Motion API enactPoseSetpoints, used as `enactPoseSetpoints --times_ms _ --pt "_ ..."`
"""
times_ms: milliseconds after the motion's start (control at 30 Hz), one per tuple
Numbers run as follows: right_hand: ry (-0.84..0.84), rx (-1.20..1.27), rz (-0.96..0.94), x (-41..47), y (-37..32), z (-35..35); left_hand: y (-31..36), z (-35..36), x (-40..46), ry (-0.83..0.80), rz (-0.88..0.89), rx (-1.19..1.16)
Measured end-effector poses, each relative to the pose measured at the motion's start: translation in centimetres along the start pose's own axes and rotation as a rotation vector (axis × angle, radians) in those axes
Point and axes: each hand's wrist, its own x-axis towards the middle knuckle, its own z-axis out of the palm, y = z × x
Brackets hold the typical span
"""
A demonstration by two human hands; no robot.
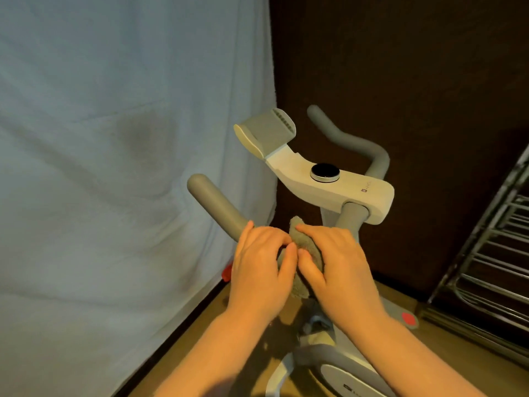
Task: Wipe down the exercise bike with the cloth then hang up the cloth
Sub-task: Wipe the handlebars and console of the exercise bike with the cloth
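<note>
Two bare forearms reach toward one exercise bike [337,181]. Left hand [259,270] and right hand [340,267] both grip one grey cloth [305,242], bunched between them just below the bike's console, beside its two grey handlebars [214,207].

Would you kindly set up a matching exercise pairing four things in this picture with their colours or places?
Things:
1. cloth
2. dial
3. sheet
4. rack

Descriptions:
A. black top, silver rim
B. metal bars, at the far right
C. held between both hands
D. pale blue, hanging at the left

Pairs: 1-C, 2-A, 3-D, 4-B
</note>
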Motion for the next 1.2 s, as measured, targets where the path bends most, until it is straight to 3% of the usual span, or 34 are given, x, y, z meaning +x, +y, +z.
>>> enactPoseSetpoints --times_ms 67,200,333,500,633,700,800,933,1100,1200 --pt "-0.075 -0.13 -0.078 0.8 1.3 -1.2 0.0 0.4 0.7 0.011 -0.01 -0.004" --pt "-0.007 -0.126 0.122 1.9 3.2 -2.9 0.8 1.0 0.9 0.024 -0.03 0.033" --pt "-0.004 -0.175 -0.034 -0.7 2.4 -2.0 1.2 1.0 0.7 -0.009 -0.029 0.081" --pt "0.123 -0.034 0.275 2.0 4.4 -2.1 1.5 1.1 0.6 0.018 -0.055 0.047" --pt "0.025 -0.113 0.043 0.0 3.0 -2.0 1.4 1.4 0.6 0.027 -0.066 0.047" --pt "0.013 -0.125 0.143 2.1 4.9 -2.4 1.6 1.4 0.6 0.025 -0.078 0.041" --pt "0.124 -0.048 0.337 2.8 4.9 -1.8 1.8 1.2 0.6 0.009 -0.108 0.029" --pt "0.135 -0.052 0.165 -0.4 3.1 -0.9 1.6 1.2 0.6 0.001 -0.109 0.027" --pt "0.255 0.131 0.456 1.7 4.6 -0.6 1.9 1.6 0.7 0.029 -0.142 0.023" --pt "0.224 0.09 0.298 -0.6 2.7 0.1 1.8 1.6 0.5 0.034 -0.133 0.011"
